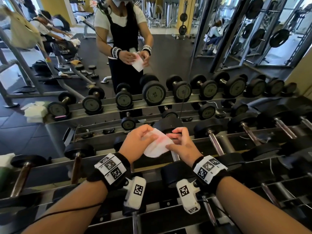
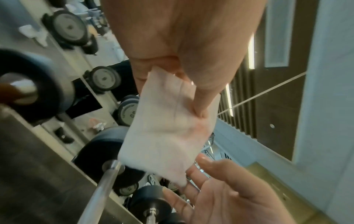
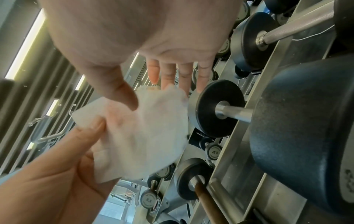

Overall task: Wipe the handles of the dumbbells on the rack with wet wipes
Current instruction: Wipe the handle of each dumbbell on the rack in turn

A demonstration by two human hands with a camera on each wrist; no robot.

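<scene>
Both hands sit above the rack, in open air over the chrome handle at 6 o'clock of them. Black dumbbell heads block the way at 12 o'clock, just beyond the fingers. Toward 3 o'clock another handle lies bare between its heads; toward 9 o'clock a rusty handle likewise. The mirror closes off everything behind the rack.

A wall mirror stands behind the equipment. The floor has dark tiles. Weight plates hang at right.
</scene>
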